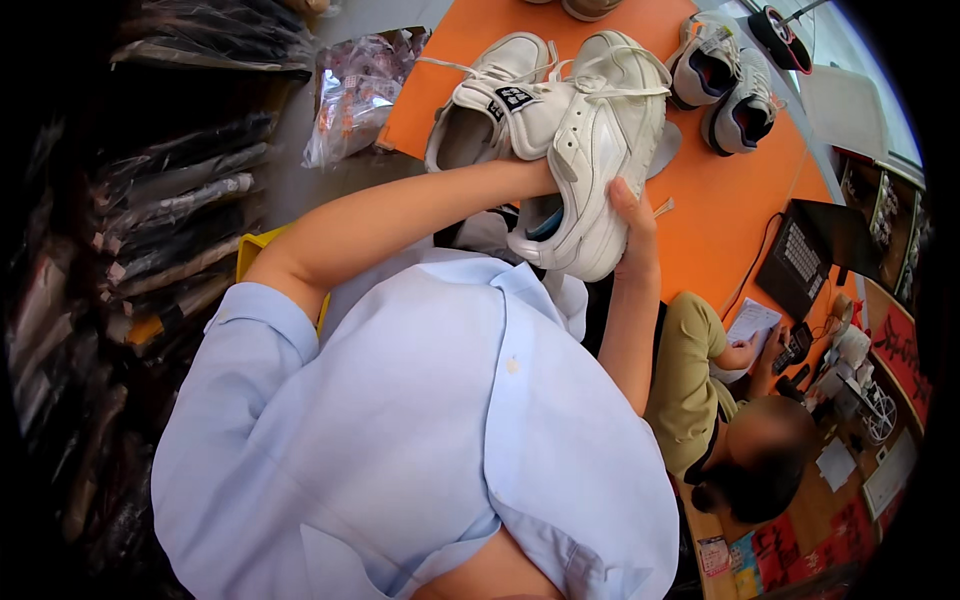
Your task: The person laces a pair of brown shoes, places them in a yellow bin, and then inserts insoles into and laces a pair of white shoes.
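A white lace-up sneaker (600, 157) is raised over the near edge of the orange table (727, 217), its opening towards me. My right hand (634, 214) grips its side near the heel, thumb on the outer wall. My left hand (536, 176) goes in behind the shoe's collar and tongue; its fingers are hidden, so its hold cannot be told. Against the held shoe, to the left, lies a second white sneaker (457, 139) with loose laces. A black patch (516, 97) bearing writing shows by the tongue. A grey flat piece (666, 150) shows partly behind the held shoe.
Grey-white sneakers (742, 97) stand at the far right of the table. A laptop (795, 255) is further right. A co-worker (690, 352) sits close on my right, hands at papers (750, 322) and a calculator (791, 349). Plastic-wrapped goods (180, 202) are stacked at left.
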Demonstrator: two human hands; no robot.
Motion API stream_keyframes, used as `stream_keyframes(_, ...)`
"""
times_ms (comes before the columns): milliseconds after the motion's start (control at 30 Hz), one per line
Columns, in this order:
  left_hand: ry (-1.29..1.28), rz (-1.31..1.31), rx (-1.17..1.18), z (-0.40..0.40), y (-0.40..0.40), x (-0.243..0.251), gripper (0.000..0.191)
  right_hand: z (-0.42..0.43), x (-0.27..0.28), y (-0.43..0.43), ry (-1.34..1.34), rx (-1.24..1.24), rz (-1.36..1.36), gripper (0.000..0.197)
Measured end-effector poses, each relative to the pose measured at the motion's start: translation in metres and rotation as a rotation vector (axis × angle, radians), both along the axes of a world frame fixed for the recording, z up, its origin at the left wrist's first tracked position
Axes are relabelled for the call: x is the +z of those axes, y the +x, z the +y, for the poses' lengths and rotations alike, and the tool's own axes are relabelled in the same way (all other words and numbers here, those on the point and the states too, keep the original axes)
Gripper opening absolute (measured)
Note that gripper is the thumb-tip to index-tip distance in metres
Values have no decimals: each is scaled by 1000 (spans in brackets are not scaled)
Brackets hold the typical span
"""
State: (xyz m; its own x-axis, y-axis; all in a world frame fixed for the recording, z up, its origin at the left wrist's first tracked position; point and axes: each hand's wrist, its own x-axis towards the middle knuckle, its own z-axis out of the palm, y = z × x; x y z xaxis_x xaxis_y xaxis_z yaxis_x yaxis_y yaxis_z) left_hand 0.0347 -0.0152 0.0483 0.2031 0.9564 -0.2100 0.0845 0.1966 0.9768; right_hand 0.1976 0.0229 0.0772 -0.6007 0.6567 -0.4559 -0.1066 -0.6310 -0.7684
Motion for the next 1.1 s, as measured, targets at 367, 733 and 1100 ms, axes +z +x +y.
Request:
stream_keyframes(367, 3, -50, -29, -14, -12, 19, 45, 1, 7, -13, 28, -27, 7, 71)
stream_keyframes(733, -93, 64, -35, -10, -16, 19, 36, -6, -11, -15, 86, -44, 15, 72)
stream_keyframes(1100, 207, 834, -247, 0, -24, 14, 46, -5, -59, -18, -235, -80, 190, 65)
